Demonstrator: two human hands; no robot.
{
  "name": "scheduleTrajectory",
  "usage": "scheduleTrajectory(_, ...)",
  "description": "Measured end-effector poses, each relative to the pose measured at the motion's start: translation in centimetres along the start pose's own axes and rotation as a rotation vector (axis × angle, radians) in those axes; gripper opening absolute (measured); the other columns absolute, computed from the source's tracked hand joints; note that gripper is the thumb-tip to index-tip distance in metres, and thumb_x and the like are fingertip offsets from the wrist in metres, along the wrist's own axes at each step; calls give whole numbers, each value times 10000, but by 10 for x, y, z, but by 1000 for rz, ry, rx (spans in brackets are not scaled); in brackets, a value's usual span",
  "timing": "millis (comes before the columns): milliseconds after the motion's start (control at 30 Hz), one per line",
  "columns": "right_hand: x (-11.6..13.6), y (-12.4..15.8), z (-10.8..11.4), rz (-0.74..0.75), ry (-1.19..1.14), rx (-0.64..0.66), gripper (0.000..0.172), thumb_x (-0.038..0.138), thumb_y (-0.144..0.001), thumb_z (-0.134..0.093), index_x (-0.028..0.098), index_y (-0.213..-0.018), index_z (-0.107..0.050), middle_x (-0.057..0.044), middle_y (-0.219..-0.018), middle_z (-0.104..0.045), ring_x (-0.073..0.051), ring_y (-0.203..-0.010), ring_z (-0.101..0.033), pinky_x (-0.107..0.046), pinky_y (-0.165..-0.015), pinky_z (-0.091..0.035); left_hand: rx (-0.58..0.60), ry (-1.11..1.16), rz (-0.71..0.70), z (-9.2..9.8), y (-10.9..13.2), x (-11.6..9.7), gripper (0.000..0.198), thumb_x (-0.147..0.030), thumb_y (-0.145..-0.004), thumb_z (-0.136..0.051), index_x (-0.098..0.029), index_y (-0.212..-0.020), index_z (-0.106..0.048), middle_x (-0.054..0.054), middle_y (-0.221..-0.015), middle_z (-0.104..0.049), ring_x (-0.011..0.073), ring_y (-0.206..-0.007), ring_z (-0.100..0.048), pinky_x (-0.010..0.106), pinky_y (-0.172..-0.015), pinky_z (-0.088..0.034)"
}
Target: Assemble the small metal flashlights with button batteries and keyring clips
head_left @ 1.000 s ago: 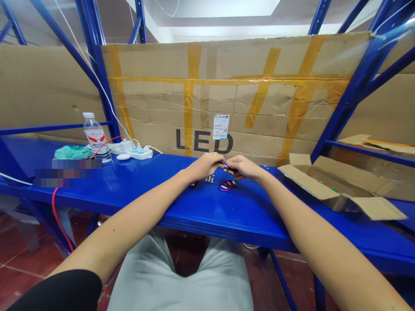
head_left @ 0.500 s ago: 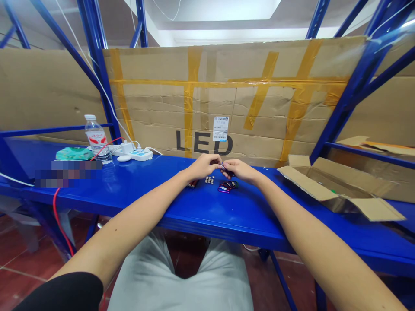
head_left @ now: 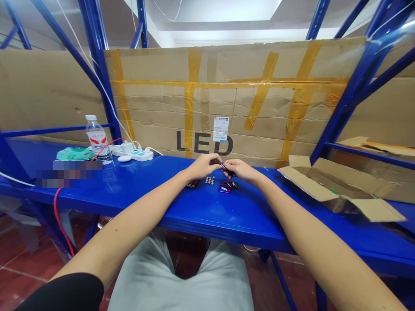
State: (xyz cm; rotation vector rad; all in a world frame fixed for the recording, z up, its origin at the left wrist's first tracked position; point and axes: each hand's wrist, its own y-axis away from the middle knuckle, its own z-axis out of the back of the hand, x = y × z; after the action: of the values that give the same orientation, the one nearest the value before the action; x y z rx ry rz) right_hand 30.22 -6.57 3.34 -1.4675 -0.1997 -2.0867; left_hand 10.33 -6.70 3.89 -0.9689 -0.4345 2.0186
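My left hand (head_left: 207, 165) and my right hand (head_left: 237, 169) meet above the blue table, fingertips pinched together. Between them is a small dark object (head_left: 229, 173) with a purplish end, too small and covered to name; it lies mostly in my right fingers. Just below my right hand, several coloured carabiners (head_left: 228, 186) rest in a cluster. Small round silvery pieces (head_left: 209, 180) sit in rows beneath my left hand. Beside them, partly hidden by my left wrist, lie several dark reddish slim sticks (head_left: 193, 184).
An open cardboard box (head_left: 340, 185) stands on the blue table (head_left: 207, 211) at right. To the left are a water bottle (head_left: 97, 140), a power strip (head_left: 141, 154), a green packet (head_left: 75, 153) and a red cable (head_left: 56, 216). A large taped carton (head_left: 155, 108) walls off the back.
Both hands stay almost in place, still pinched together at the small dark object. The carabiners and the silvery pieces have not moved.
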Motion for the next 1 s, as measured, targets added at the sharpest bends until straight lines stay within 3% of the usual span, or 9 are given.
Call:
scheduleTrajectory(300,0,-1,-3,-33,-138,-53,324,442,-834,-641,156,-725,-537,-16,-625,-607,-117,-533,-550,-264,-576,-445,-26,-40,-1,0,0,2,170,-237,-838,-611,-141,-977,-627,54,-892,-693,154,-801,-620,296,-739,-478)
scheduleTrajectory(500,6,-1,-16,-90,-318,-122,188,313,-939,-506,167,-823,-522,-52,-661,-671,-157,-538,-621,-319,-627,-520,51,-264,-157,-5,2,1,675,-314,-658,-799,-158,-1251,-518,143,-1202,-594,276,-1132,-547,428,-970,-445)
scheduleTrajectory(567,8,-1,-20,-95,-351,-141,168,278,-958,-464,170,-840,-516,-69,-693,-692,-168,-565,-643,-326,-629,-532,66,-336,-176,-6,2,0,753,-326,-626,-821,-160,-1282,-491,151,-1224,-572,298,-1172,-517,444,-996,-429)
scheduleTrajectory(900,15,0,-24,-102,-375,-136,143,222,-960,-427,167,-877,-530,-94,-735,-707,-183,-645,-677,-325,-653,-536,35,-474,-195,-2,3,-4,629,-324,-671,-789,-148,-1208,-513,135,-1167,-606,287,-1092,-559,416,-936,-457)
scheduleTrajectory(1000,12,-4,-16,-91,-239,-231,111,221,-931,-466,166,-889,-554,-75,-707,-688,-169,-638,-658,-315,-670,-527,-12,-471,-163,0,3,-2,645,-338,-661,-796,-150,-1210,-515,140,-1174,-609,289,-1092,-567,423,-929,-464)
